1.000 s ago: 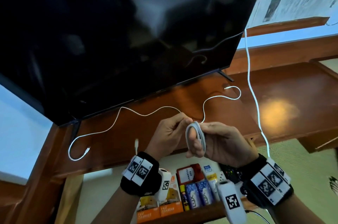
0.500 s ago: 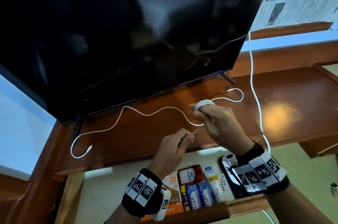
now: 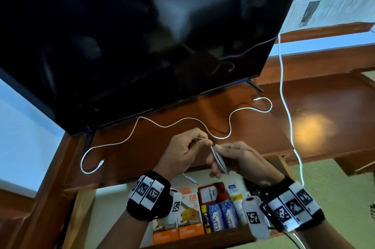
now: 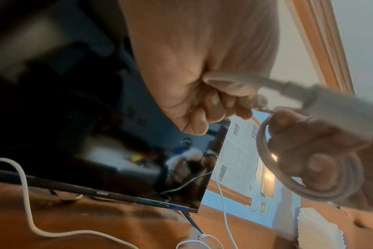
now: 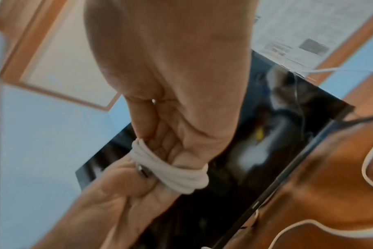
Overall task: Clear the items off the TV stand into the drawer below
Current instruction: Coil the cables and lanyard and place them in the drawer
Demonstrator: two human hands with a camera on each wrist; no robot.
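Note:
A coiled white cable (image 3: 220,162) is wound round the fingers of my right hand (image 3: 218,155), just in front of the TV stand's (image 3: 253,133) front edge. My left hand (image 3: 203,142) pinches the cable's free end beside the coil. In the right wrist view the coil (image 5: 172,171) wraps the fingers, and the left hand's thumb presses a metal plug (image 5: 142,170) against it. A short tail with a plug (image 3: 190,179) dangles over the open drawer (image 3: 203,238). A second white cable (image 3: 182,121) lies loose along the stand.
The black TV (image 3: 142,35) stands at the back of the stand. The drawer holds orange charger boxes (image 3: 188,226), blue packets (image 3: 221,216), a red case (image 3: 213,194) and a tube. Another white cord (image 3: 286,106) hangs down at the right across the stand.
The right hand has come back down from over the stand to its front edge. The left hand has risen to meet it at the coil, taking up the slack in the cable.

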